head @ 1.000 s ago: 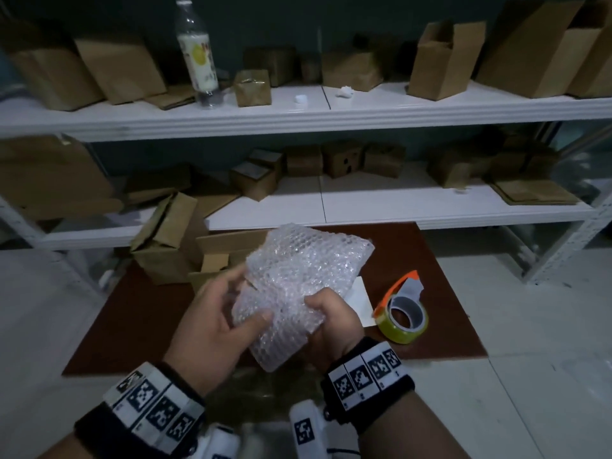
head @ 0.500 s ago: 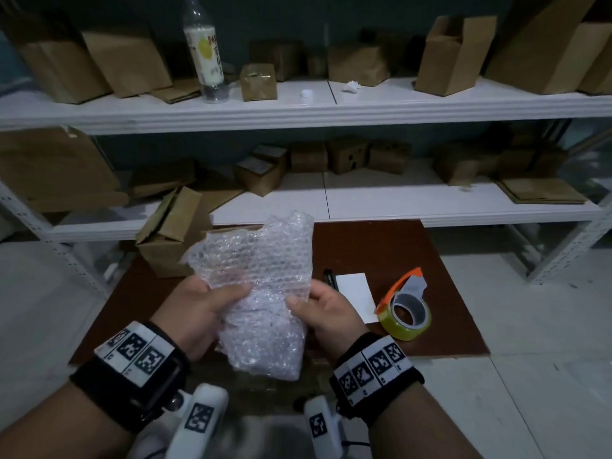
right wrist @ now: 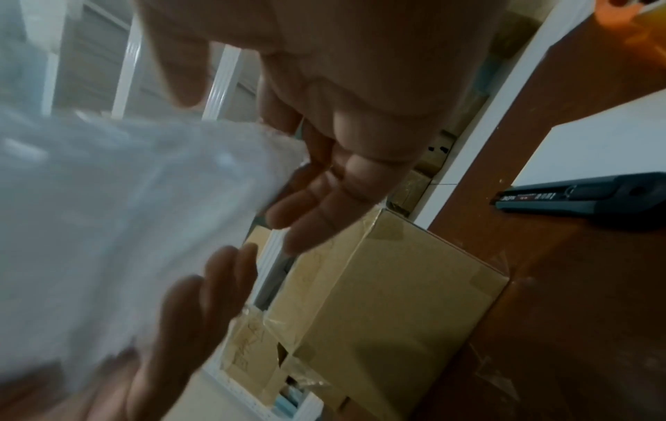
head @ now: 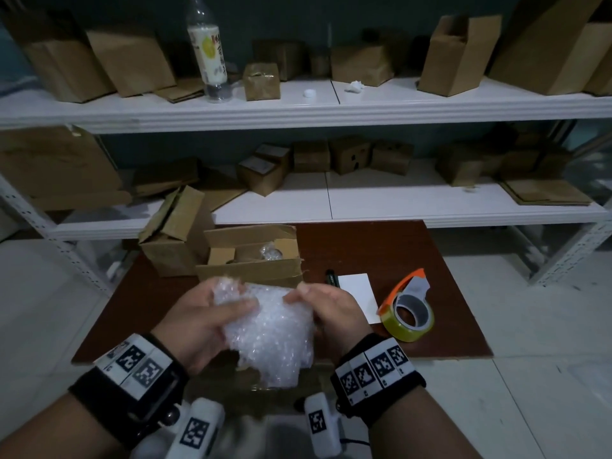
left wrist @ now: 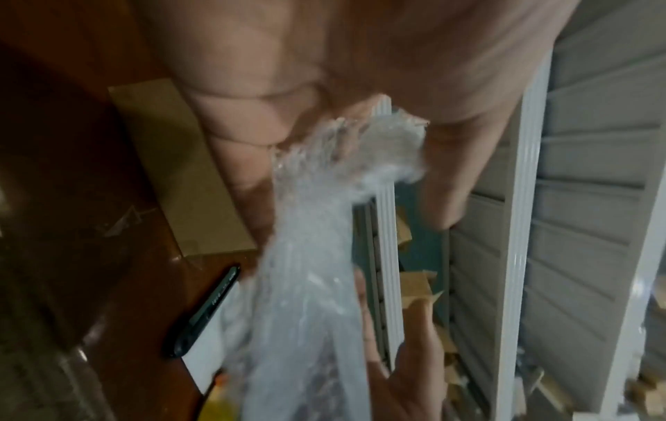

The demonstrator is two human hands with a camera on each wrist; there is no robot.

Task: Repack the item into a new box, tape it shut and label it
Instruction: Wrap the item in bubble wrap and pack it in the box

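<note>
I hold the bubble wrap (head: 271, 329) with both hands, left hand (head: 198, 323) and right hand (head: 331, 309) pinching its top edge, ready to stuff the open box (head: 251, 260) at twelve o'clock.

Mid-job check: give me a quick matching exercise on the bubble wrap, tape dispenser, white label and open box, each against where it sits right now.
Things:
1. bubble wrap
2. tape dispenser
3. white label
4. open box

Places:
A. on the board, just beyond the hands
B. furthest right on the board
C. held in both hands
D. flat on the board beside the black pen

Pairs: 1-C, 2-B, 3-D, 4-A
</note>
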